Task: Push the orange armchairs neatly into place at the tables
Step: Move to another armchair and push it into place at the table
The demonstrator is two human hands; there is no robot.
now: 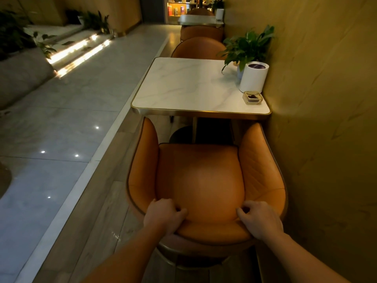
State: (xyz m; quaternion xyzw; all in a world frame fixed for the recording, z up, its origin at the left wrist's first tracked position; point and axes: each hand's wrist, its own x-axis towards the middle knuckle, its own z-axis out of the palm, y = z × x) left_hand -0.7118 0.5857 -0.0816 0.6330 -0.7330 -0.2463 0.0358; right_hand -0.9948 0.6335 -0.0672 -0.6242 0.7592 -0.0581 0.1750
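An orange armchair (201,180) stands right in front of me, facing a white marble table (183,88) with a gold rim. The chair's arm tips reach the table's near edge; its seat lies outside the tabletop. My left hand (163,215) grips the top of the backrest on the left, fingers curled over the rim. My right hand (260,219) grips the backrest on the right the same way. Another orange armchair (199,48) sits at the table's far side, and a further one (201,32) stands beyond it.
A wall (326,119) runs close along the chair's right side. On the table's right stand a potted plant (247,46), a white cylinder (254,77) and a glass ashtray (252,97). A tiled walkway (61,129) opens to the left. A second table (199,20) stands farther back.
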